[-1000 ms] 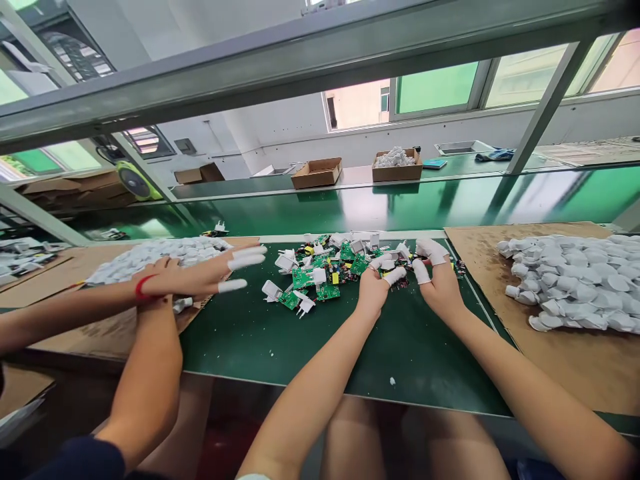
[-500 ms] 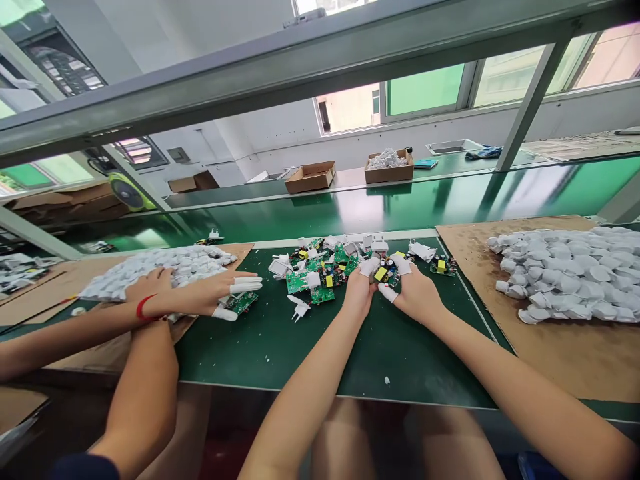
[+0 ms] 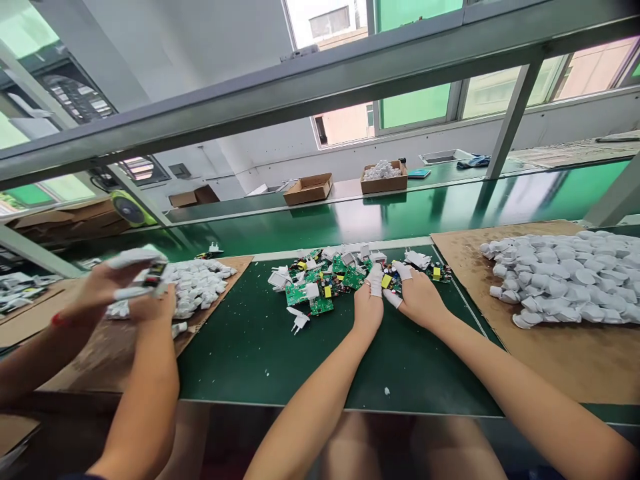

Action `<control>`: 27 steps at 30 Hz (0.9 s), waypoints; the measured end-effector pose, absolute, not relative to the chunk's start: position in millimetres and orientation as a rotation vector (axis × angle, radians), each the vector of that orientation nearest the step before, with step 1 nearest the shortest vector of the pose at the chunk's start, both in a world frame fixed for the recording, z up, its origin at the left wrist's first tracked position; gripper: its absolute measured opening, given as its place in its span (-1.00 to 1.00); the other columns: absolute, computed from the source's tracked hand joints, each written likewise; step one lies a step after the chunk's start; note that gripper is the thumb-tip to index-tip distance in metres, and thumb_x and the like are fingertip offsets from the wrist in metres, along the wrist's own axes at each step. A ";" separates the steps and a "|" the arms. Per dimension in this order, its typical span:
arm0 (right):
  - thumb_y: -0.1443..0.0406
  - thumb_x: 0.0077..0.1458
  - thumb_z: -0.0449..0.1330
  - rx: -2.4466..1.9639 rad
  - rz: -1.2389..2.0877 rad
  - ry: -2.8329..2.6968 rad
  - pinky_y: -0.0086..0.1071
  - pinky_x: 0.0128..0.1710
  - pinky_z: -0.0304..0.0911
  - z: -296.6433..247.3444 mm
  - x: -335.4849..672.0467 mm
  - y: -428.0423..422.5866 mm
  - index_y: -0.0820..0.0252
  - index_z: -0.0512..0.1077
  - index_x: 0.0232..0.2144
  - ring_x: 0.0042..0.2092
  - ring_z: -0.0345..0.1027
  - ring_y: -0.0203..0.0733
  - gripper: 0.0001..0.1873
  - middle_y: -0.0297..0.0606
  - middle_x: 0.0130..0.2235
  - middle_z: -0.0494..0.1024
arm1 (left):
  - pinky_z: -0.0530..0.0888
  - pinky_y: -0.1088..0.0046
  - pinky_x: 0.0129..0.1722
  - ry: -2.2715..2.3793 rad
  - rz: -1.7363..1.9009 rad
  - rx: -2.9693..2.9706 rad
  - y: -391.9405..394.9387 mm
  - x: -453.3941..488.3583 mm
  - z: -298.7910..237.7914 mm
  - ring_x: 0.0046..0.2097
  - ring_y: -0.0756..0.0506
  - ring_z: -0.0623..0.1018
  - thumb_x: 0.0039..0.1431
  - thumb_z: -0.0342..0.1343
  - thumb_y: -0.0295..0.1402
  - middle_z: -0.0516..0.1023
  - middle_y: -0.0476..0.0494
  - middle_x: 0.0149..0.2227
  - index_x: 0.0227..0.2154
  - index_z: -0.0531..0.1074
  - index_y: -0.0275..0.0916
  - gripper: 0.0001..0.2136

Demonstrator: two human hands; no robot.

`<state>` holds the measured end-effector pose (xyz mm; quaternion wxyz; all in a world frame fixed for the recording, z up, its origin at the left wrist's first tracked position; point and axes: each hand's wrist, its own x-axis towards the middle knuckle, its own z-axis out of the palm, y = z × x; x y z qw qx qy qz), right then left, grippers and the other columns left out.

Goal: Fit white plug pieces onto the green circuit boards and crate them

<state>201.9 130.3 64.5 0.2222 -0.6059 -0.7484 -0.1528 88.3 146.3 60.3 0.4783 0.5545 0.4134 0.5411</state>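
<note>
A small circuit board (image 3: pixel 387 281) with a yellow component is held at the far right end of the loose pile. My right hand (image 3: pixel 419 295) pinches it from the right, its thumb and forefinger in white finger covers. On the other side, my left hand (image 3: pixel 369 303) has its white-covered fingers closed at the board's left edge; the contact is partly hidden. Just left of my hands lies a heap of green circuit boards (image 3: pixel 295 294) mixed with white plug housings (image 3: pixel 281 277). A white plug piece (image 3: pixel 416 259) rests beyond my right fingers, beside another circuit board (image 3: pixel 439 273).
At left, a co-worker's hands (image 3: pixel 150 300) hold a white housing with a board inside, above cardboard with white parts (image 3: pixel 200 283). On the right, more white parts (image 3: pixel 570 280) cover a cardboard sheet (image 3: pixel 565 363). Two cardboard boxes (image 3: pixel 309 190) stand behind; a metal frame post (image 3: pixel 514 123) rises right.
My left hand has turned more upright and shifted slightly right at the board, while my right hand stays about there. The co-worker's upper hand has lifted a board off the table and moved left.
</note>
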 end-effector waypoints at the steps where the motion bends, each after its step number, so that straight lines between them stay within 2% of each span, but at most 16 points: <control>1: 0.16 0.00 -0.01 -1.665 -0.446 -2.073 -0.25 -0.23 0.14 63.5 203.0 130.8 0.53 0.28 -0.14 -0.25 0.24 0.03 -0.50 0.10 -0.22 0.36 | 0.16 0.42 0.05 1.007 1.319 1.410 146.1 88.8 59.2 -0.02 -0.08 0.33 0.07 -0.08 -0.26 0.42 -0.14 -0.14 -0.20 0.38 -0.28 -0.71; 4: 0.17 0.04 -0.05 -1.660 -0.545 -2.090 -0.23 -0.22 0.12 64.1 204.6 130.7 0.49 0.27 -0.13 -0.23 0.24 0.03 -0.53 0.09 -0.23 0.37 | 0.14 0.40 0.07 0.960 1.291 1.438 150.7 93.6 56.7 0.00 -0.08 0.30 0.07 -0.07 -0.29 0.40 -0.13 -0.12 -0.19 0.37 -0.26 -0.72; 8: 0.15 0.05 -0.04 -1.814 -0.611 -2.169 -0.21 -0.22 0.11 83.5 202.2 135.5 0.46 0.25 -0.11 -0.24 0.25 0.04 -0.53 0.07 -0.23 0.37 | 0.33 0.33 -0.10 0.896 1.130 1.046 159.3 89.8 72.2 -0.11 -0.10 0.39 0.13 -0.15 -0.28 0.42 -0.18 -0.19 -0.21 0.34 -0.28 -0.73; 13: 0.15 0.06 -0.05 -2.054 -0.459 -2.165 -0.23 -0.28 0.15 125.3 199.4 190.2 0.44 0.23 -0.10 -0.21 0.26 0.04 -0.53 0.06 -0.22 0.36 | 0.40 0.36 -0.28 0.844 1.202 0.947 162.8 -29.5 128.2 -0.27 -0.02 0.41 0.09 -0.06 -0.24 0.37 -0.16 -0.22 -0.22 0.29 -0.31 -0.73; 15: 0.13 0.06 -0.06 -2.170 -0.393 -2.048 -0.19 -0.24 0.14 136.7 202.2 223.0 0.42 0.21 -0.08 -0.13 0.21 0.06 -0.51 0.09 -0.15 0.32 | 0.41 0.48 -0.41 0.831 1.273 0.924 169.0 -113.9 148.2 -0.41 0.06 0.41 0.12 -0.11 -0.27 0.40 -0.09 -0.36 -0.29 0.31 -0.36 -0.75; 16: 0.09 0.07 -0.08 -2.252 -0.319 -1.971 -0.16 -0.22 0.13 139.9 205.0 237.6 0.41 0.19 -0.06 -0.09 0.18 0.08 -0.47 0.12 -0.10 0.28 | 0.36 0.56 -0.48 0.830 1.314 0.908 173.5 -155.2 154.8 -0.54 0.14 0.36 0.20 -0.30 -0.33 0.40 -0.03 -0.49 -0.36 0.30 -0.38 -0.70; 17: 0.05 0.06 -0.10 -2.339 -0.227 -1.908 -0.12 -0.22 0.13 141.1 209.0 249.4 0.43 0.16 -0.03 -0.07 0.16 0.11 -0.42 0.15 -0.07 0.25 | 0.29 0.67 -0.55 0.838 1.347 0.884 178.2 -191.0 158.6 -0.66 0.19 0.29 0.21 -0.50 -0.45 0.34 0.08 -0.65 -0.48 0.28 -0.31 -0.58; 18: 0.03 0.05 -0.11 -2.414 -0.136 -1.864 -0.10 -0.23 0.13 140.3 214.0 257.6 0.44 0.13 -0.01 -0.05 0.14 0.14 -0.37 0.18 -0.04 0.22 | 0.18 0.77 -0.63 0.790 1.526 0.841 182.6 -217.7 159.6 -0.76 0.22 0.18 0.18 -0.61 -0.54 0.21 0.14 -0.79 -0.60 0.23 -0.29 -0.50; 19: 0.01 0.03 -0.09 -2.472 -0.054 -1.849 -0.09 -0.25 0.14 137.7 219.8 261.6 0.45 0.12 0.01 -0.04 0.13 0.16 -0.34 0.20 -0.03 0.21 | 0.09 0.83 -0.67 0.742 1.679 0.810 185.9 -232.3 158.0 -0.80 0.23 0.10 0.17 -0.62 -0.57 0.13 0.17 -0.85 -0.66 0.18 -0.31 -0.50; 20: 0.02 0.01 -0.04 -2.505 0.011 -1.869 -0.11 -0.27 0.15 133.5 226.2 261.6 0.45 0.14 0.00 -0.05 0.14 0.16 -0.34 0.19 -0.04 0.23 | 0.07 0.83 -0.69 0.737 1.688 0.821 187.5 -233.2 154.1 -0.81 0.23 0.11 0.18 -0.57 -0.57 0.11 0.16 -0.87 -0.68 0.17 -0.31 -0.52; 21: 0.04 -0.02 0.03 -2.512 0.059 -1.915 -0.15 -0.28 0.17 128.1 232.9 257.8 0.43 0.20 -0.04 -0.08 0.18 0.13 -0.38 0.16 -0.07 0.27 | 0.11 0.81 -0.68 0.764 1.585 0.867 187.3 -220.2 148.1 -0.77 0.21 0.19 0.20 -0.50 -0.53 0.15 0.15 -0.85 -0.67 0.21 -0.29 -0.55; 22: 0.08 -0.07 0.10 -2.493 0.102 -1.978 -0.22 -0.30 0.18 122.1 239.5 251.0 0.40 0.28 -0.11 -0.13 0.23 0.07 -0.45 0.10 -0.12 0.33 | 0.23 0.75 -0.61 0.827 1.383 0.946 185.2 -194.8 140.3 -0.66 0.16 0.34 0.21 -0.41 -0.45 0.26 0.11 -0.76 -0.59 0.28 -0.25 -0.60; 23: 0.13 -0.12 0.17 -2.459 0.145 -2.044 -0.30 -0.32 0.19 116.0 245.5 242.3 0.36 0.35 -0.21 -0.19 0.28 0.00 -0.54 0.01 -0.19 0.39 | 0.31 0.69 -0.54 0.859 1.347 1.000 181.6 -159.7 131.0 -0.55 0.13 0.40 0.20 -0.31 -0.35 0.35 0.05 -0.64 -0.47 0.32 -0.26 -0.69; 25: 0.21 -0.17 0.22 -2.388 0.201 -2.143 -0.41 -0.40 0.18 105.7 255.3 222.9 0.30 0.40 -0.36 -0.30 0.32 -0.13 -0.70 -0.12 -0.31 0.45 | 0.41 0.45 -0.35 0.855 1.236 1.043 172.8 -75.4 109.2 -0.35 0.03 0.42 0.12 -0.10 -0.24 0.41 -0.12 -0.33 -0.29 0.32 -0.33 -0.75; 26: 0.25 -0.16 0.21 -2.360 0.193 -2.166 -0.44 -0.43 0.16 102.4 258.7 213.7 0.29 0.40 -0.39 -0.33 0.32 -0.16 -0.76 -0.15 -0.34 0.46 | 0.40 0.42 -0.27 0.860 1.191 1.055 169.2 -33.7 97.5 -0.26 -0.01 0.41 0.10 -0.09 -0.23 0.38 -0.12 -0.24 -0.26 0.33 -0.27 -0.76; 27: 0.28 -0.13 0.18 -2.337 0.163 -2.174 -0.44 -0.45 0.15 100.6 261.0 205.6 0.29 0.40 -0.39 -0.34 0.32 -0.16 -0.80 -0.16 -0.35 0.46 | 0.40 0.33 -0.24 0.863 1.159 1.068 167.0 3.9 86.0 -0.22 -0.04 0.40 0.09 -0.06 -0.25 0.36 -0.16 -0.20 -0.20 0.29 -0.34 -0.72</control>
